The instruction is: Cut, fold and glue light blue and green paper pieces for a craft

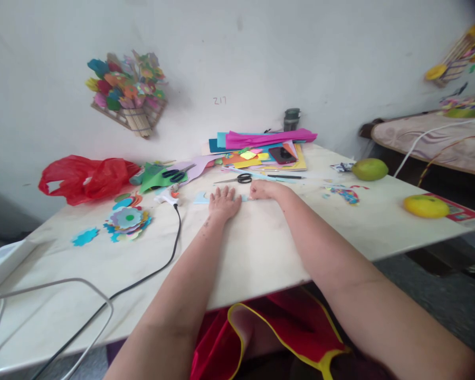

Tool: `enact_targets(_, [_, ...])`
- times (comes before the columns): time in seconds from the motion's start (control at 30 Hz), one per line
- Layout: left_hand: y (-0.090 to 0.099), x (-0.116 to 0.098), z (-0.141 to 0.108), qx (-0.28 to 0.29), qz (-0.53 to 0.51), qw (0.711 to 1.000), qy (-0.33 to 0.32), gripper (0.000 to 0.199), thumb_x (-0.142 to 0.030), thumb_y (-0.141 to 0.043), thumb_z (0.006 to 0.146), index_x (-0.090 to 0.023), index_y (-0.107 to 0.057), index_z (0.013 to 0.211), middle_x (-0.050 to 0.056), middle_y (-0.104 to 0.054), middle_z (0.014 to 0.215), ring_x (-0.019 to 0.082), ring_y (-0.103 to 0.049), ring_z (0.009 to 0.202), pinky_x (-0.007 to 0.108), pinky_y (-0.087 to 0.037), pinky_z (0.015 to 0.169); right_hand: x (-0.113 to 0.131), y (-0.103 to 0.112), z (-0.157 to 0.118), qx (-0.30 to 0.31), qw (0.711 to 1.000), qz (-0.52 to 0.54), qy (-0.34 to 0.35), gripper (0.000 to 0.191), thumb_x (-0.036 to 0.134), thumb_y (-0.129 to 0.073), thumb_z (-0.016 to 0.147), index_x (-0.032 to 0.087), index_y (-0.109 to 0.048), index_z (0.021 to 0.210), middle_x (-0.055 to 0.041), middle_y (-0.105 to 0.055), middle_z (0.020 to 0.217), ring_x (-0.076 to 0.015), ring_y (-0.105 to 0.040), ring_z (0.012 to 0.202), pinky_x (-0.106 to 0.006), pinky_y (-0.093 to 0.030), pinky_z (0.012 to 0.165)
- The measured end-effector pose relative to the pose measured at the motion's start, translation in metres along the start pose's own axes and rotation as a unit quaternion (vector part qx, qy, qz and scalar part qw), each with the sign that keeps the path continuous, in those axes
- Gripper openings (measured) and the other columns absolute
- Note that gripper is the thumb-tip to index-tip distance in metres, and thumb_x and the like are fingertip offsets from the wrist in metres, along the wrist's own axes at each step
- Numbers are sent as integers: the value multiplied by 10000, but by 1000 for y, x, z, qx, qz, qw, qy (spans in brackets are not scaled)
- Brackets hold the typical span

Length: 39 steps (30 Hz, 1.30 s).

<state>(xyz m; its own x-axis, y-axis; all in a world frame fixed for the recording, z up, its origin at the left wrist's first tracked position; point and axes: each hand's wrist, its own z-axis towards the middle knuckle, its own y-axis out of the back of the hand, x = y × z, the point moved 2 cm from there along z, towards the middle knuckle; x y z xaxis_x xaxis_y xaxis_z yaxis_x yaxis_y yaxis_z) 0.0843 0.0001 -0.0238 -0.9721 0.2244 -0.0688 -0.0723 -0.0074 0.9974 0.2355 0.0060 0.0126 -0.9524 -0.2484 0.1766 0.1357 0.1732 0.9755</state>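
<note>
Pale blue paper (200,198) lies flat on the surface (269,243), partly hidden beneath the left hand (224,203), which rests palm down with its fingers spread. The right hand (262,190) is curled at 3 o'clock from the left, near the paper's end; whether its fingertips pinch anything cannot be told. Directions are taken from the paper, with 12 o'clock toward the wall (245,63). Black-handled scissors (244,179) lie just beyond at 1 o'clock, and a dark pen (284,177) at 2. A glue gun (168,196) with a black cord lies at 9 o'clock; farther out, between 8 and 9, is a pile of paper flowers (129,219). At 10 o'clock a second pair of scissors (178,173) rests on coloured paper. Stacked coloured sheets (261,140) occupy 1 o'clock, with a phone (282,154) at 2. Small scraps (346,194) and a yellow fruit (426,206) lie at 3, a green fruit (370,169) between 2 and 3. A red plastic bag (85,177) sits between 9 and 10.
</note>
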Motion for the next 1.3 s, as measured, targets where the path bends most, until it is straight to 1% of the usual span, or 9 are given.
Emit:
enact_targets(0.17, [0, -1, -1, -9, 1, 1000, -5, 763, -684, -93, 751, -269, -263, 1369, -6, -169, 1464, 281, -71, 1339, 482, -84, 1065, 1, 1, -3, 9, 1000, 22, -17, 267, 324, -565, 740, 153, -667, 918, -53, -668, 830, -133, -573, 662, -215, -386, 580])
enact_targets(0.47, [2, -1, -1, -1, -6, 1000, -6, 731, -654, -137, 772, -255, -256, 1372, -1, -149, 1468, 291, -53, 1338, 498, -78, 1057, -1, 4, -8, 31, 999, 30, -27, 290, 318, -558, 740, 149, -668, 949, -61, -670, 869, -161, -593, 779, -209, -411, 617])
enact_targets(0.6, [2, -1, -1, 3, -13, 1000, -3, 724, -647, -152, 773, -256, -249, 1375, -2, -148, 1467, 292, -53, 1338, 499, -74, 1056, -4, 3, -5, 8, 999, -19, -39, 323, 425, -586, 707, 183, -677, 900, -93, -622, 1020, -233, -547, 969, -281, -419, 781])
enact_targets(0.73, [1, 0, 0, 3, -19, 1000, -5, 731, -651, -157, 770, -252, -254, 1375, 4, -148, 1467, 294, -53, 1338, 498, -69, 1056, -7, 3, -4, -35, 994, -67, -83, 455, 552, -599, 650, 185, -670, 909, -135, -462, 1242, -327, -364, 1185, -420, -309, 952])
enact_targets(0.83, [1, 0, -1, 0, -25, 1000, -5, 725, -648, -170, 772, -253, -261, 1373, 7, -156, 1466, 294, -54, 1338, 501, -73, 1056, -11, 0, -6, -44, 994, -49, -83, 611, 591, -584, 646, 223, -568, 1134, -106, -289, 1390, -331, -204, 1285, -460, -209, 1014])
enact_targets(0.93, [2, -3, -3, -31, -21, 999, -3, 694, -625, -212, 782, -252, -291, 1362, 15, -180, 1461, 292, -38, 1339, 495, -74, 1058, -15, -3, -7, -10, 998, -32, -62, 793, 587, -541, 690, 251, -291, 1364, -70, -40, 1480, -311, 49, 1330, -480, -77, 1051])
enact_targets(1.0, [3, -7, -4, -72, -9, 997, -24, 638, -567, -247, 805, -250, -304, 1357, 12, -187, 1459, 267, -15, 1344, 468, -59, 1069, -16, -5, -7, 15, 998, -27, -55, 849, 587, -505, 716, 252, -145, 1408, -59, 30, 1483, -296, 129, 1318, -496, -26, 1050])
enact_targets(1.1, [2, -12, -3, -63, -17, 996, -55, 593, -488, -231, 836, -234, -268, 1371, 19, -189, 1458, 227, -50, 1346, 429, -83, 1076, -18, -6, -5, 28, 998, -23, -53, 849, 592, -473, 729, 273, -80, 1412, -33, 42, 1481, -286, 143, 1313, -506, -9, 1047])
enact_targets(1.3, [-1, -12, 3, 3, -37, 999, -25, 693, -609, -203, 791, -248, -230, 1383, 24, -139, 1468, 268, -27, 1342, 471, -92, 1063, -19, -6, -6, 30, 999, 9, -38, 808, 554, -486, 743, 288, -110, 1408, -3, -27, 1479, -291, 61, 1327, -494, -50, 1060])
